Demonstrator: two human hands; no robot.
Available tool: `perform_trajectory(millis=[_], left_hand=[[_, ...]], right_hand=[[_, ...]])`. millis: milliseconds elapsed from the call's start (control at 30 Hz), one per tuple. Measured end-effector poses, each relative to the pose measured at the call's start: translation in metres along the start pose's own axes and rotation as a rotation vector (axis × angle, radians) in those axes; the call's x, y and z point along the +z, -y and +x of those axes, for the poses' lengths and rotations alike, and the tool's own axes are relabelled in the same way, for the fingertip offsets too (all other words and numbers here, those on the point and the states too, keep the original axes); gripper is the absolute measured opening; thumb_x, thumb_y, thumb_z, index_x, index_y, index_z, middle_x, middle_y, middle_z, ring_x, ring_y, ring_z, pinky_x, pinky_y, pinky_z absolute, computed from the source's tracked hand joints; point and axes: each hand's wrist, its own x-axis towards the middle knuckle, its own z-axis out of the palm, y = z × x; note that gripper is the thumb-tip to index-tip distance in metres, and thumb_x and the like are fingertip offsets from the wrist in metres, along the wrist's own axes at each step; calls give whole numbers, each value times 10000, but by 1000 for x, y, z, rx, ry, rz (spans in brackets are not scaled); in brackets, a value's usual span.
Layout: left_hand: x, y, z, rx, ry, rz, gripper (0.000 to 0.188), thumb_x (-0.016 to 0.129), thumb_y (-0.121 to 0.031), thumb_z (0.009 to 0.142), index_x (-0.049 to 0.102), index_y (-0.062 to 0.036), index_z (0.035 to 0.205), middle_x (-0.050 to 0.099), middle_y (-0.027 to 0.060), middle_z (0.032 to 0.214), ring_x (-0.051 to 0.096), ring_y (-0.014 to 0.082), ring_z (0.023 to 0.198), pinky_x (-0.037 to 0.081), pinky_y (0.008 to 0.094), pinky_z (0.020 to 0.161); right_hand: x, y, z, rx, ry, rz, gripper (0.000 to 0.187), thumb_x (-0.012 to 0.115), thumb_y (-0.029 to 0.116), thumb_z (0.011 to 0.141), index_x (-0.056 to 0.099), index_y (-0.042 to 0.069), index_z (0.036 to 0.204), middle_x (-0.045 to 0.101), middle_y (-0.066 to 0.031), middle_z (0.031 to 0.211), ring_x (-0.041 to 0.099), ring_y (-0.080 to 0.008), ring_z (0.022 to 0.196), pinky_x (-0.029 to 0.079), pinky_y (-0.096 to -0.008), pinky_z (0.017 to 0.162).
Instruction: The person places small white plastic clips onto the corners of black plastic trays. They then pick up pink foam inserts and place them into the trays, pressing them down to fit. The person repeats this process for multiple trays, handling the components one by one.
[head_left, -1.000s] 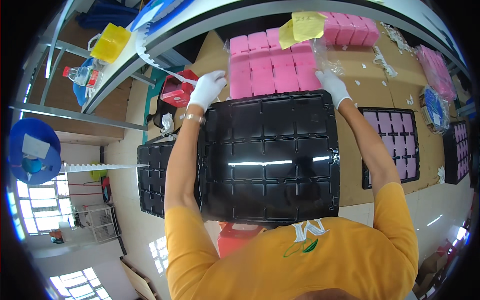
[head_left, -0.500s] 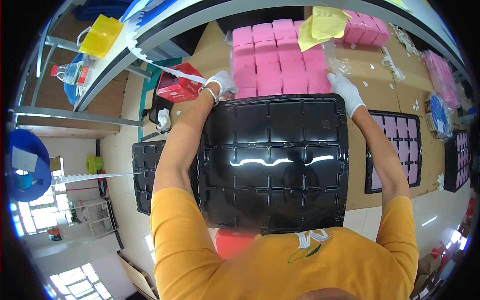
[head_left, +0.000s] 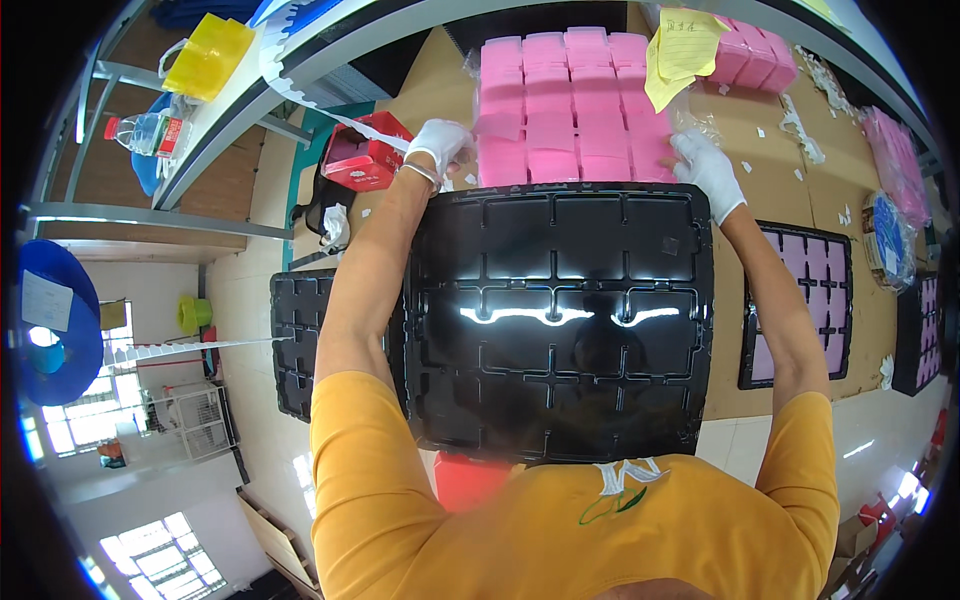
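Note:
Both my hands wear white gloves. My left hand is just off the near left corner of the pink block stacks, fingers loosely bent and apart; its fingertips are partly hidden. On the opposite side my right hand has its fingers against or very close to the stacks' right edge; I cannot tell whether they touch. Between my forearms lies a large black plastic tray with moulded compartments, its far edge below the pink stacks. No pink block shows in those compartments.
A red box sits left of my left hand. On the right are a black tray holding pink pieces and a bagged blue roll. Yellow paper overlaps the pink stacks. A metal shelf rail crosses above, and a white strip hangs down.
My left hand has moved slightly away from me, beside the pink stacks. My right hand's fingers have bent more at the stacks' right edge. The whole view has shifted slightly.

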Motion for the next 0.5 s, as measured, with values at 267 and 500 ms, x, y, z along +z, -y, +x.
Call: perform_trajectory(millis=[267,500], left_hand=[[3,-107,-28,137,-453,509,746,709,-198,735,393,-86,1402,602,196,1128,656,384,939,546,422,795],[-13,-146,-20,-1,-554,610,948,774,-261,692,256,-137,1477,499,253,1271,648,388,957,540,473,772]], right_hand=[[-6,6,8,-125,43,-60,484,740,275,754,607,56,1164,595,-163,1068,572,-361,1007,468,-429,890],[-7,6,10,-50,77,-41,444,729,221,786,588,31,1161,592,-173,1061,571,-370,1005,470,-420,883]])
